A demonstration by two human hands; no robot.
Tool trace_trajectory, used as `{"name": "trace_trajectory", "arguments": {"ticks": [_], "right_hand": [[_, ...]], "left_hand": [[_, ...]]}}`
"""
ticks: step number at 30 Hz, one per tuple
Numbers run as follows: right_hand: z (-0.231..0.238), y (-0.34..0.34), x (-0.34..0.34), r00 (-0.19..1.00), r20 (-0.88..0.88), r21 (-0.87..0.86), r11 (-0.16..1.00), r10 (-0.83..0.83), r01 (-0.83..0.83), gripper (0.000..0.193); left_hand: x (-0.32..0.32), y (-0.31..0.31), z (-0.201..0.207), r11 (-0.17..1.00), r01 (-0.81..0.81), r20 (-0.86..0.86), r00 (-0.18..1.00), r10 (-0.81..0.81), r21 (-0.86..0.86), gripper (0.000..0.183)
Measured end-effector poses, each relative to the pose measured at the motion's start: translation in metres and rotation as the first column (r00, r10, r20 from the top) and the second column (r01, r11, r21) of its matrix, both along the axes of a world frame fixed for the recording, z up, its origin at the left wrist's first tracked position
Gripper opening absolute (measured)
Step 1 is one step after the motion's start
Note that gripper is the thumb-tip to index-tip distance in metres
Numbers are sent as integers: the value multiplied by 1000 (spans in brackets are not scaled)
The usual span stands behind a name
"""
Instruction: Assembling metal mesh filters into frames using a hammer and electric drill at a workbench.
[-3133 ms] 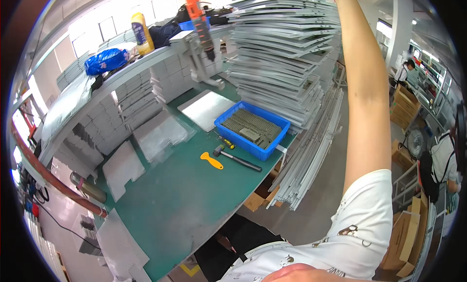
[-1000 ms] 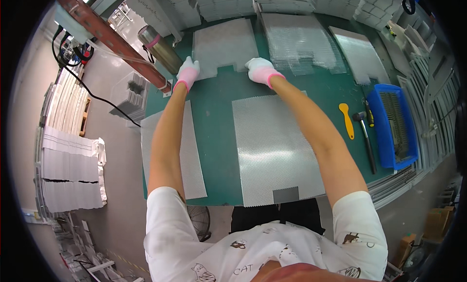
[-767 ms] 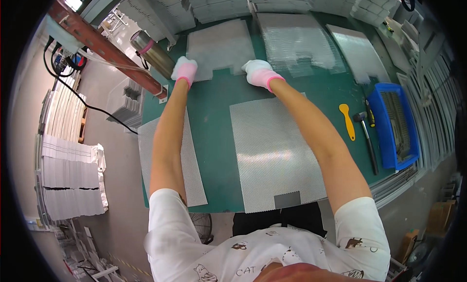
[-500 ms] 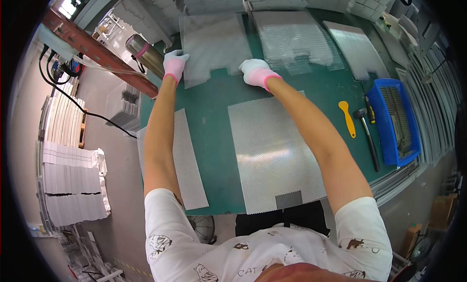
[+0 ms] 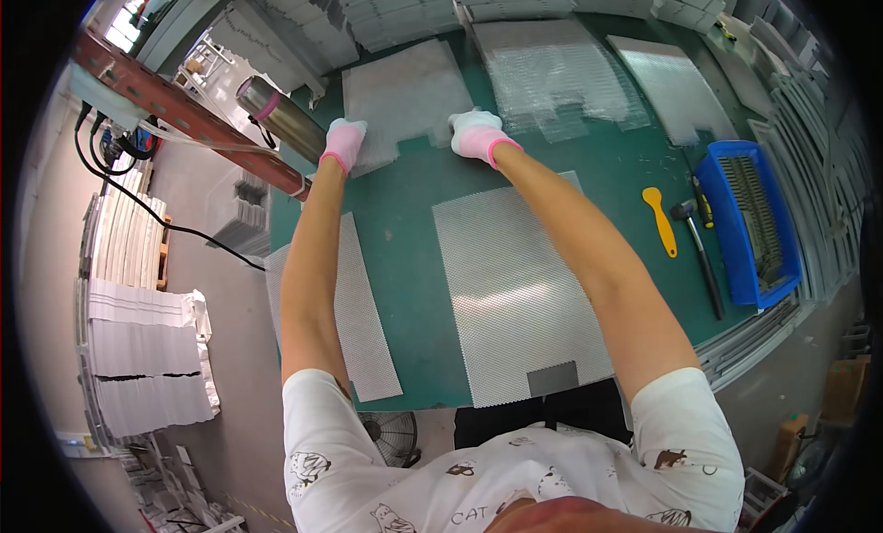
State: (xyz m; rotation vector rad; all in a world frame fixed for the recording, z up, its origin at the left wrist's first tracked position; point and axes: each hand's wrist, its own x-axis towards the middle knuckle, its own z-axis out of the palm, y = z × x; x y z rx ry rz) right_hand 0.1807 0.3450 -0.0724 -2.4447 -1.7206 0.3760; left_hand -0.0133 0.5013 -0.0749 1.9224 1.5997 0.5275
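Observation:
A thin grey, partly see-through sheet [image 5: 405,87] with a notched near edge lies at the far left of the green table. My left hand [image 5: 343,145], in a white and pink glove, is closed on its near left corner. At the near right corner my right hand [image 5: 475,136], gloved alike, has its fingers curled in on the edge; the fingertips are hidden. Below my hands, a silvery mesh panel [image 5: 515,285] with a dark cut-out lies near the table's front. Another mesh sheet [image 5: 363,312] is partly covered by my left forearm.
Film-covered sheets [image 5: 561,73] and a mesh panel [image 5: 671,87] lie at the back. On the right are a yellow scraper [image 5: 659,222], a hammer [image 5: 701,262], a yellow-black tool [image 5: 703,204] and a blue bin [image 5: 731,229] of metal parts. A steel flask [image 5: 285,119] stands beyond my left hand.
My left hand has moved a little to the right and nearer, and the far sheet has shifted slightly nearer with it. My right hand has barely moved.

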Motion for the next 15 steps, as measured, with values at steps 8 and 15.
{"name": "trace_trajectory", "arguments": {"ticks": [8, 15], "right_hand": [[19, 32, 12, 908, -362, 174, 942, -211, 288, 34], [51, 63, 41, 605, -668, 735, 506, 432, 451, 65]], "left_hand": [[-7, 35, -14, 998, -59, -167, 984, 64, 31, 54], [-24, 29, 5, 975, -92, 259, 955, 144, -203, 68]]}}
